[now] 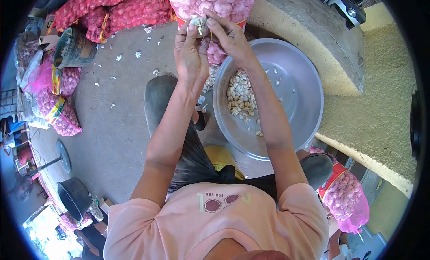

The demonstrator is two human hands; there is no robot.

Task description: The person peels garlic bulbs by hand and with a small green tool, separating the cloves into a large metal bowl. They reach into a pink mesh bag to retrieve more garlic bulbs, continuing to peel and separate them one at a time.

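Note:
A pale garlic bulb (200,28) is held up in front of me, close to the mesh sack at the top. My left hand (191,51) is closed round it from the left, thumb along its near face. From the right, my right hand (230,39) pinches at the bulb's edge with thumb and bent index finger. Under my right forearm stands a wide grey plastic basin (301,71). Loose garlic cloves (241,96) are heaped on the basin's left side, with a few scattered singly.
A pink mesh sack of garlic (219,1) stands just beyond my hands. Red mesh sacks (139,11) lie at the upper left, near a dark bucket (74,47). Bits of skin litter the concrete floor (121,121). A raised concrete ledge (313,36) borders the basin on the right.

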